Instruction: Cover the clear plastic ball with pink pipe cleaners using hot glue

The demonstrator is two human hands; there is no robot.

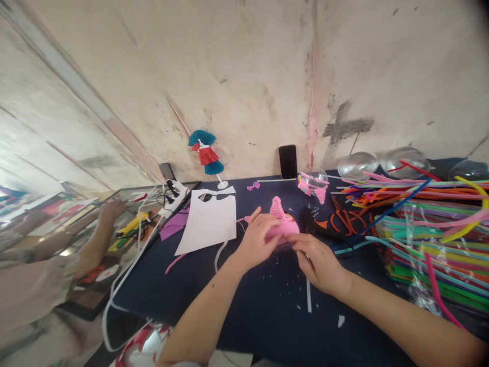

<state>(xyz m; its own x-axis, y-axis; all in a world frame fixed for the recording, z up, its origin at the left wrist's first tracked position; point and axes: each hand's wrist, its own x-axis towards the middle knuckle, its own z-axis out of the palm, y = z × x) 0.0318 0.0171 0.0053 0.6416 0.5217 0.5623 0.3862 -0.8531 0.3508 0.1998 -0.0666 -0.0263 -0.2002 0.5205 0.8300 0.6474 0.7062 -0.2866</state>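
A pink pipe-cleaner figure (281, 220) with a pointed cone top sits on the dark blue tabletop (267, 300). My left hand (256, 238) wraps round its left side with curled fingers. My right hand (320, 262) pinches the figure's lower right edge, fingers closed on the pink material. Both forearms reach in from the bottom of the view.
A big heap of coloured pipe cleaners (428, 229) fills the right side. A white cut paper sheet (209, 220), purple scraps, a small blue-and-red doll on a stand (207, 153), a black phone (288, 161) against the wall, clear domes, and another person's arm (95, 239) at left.
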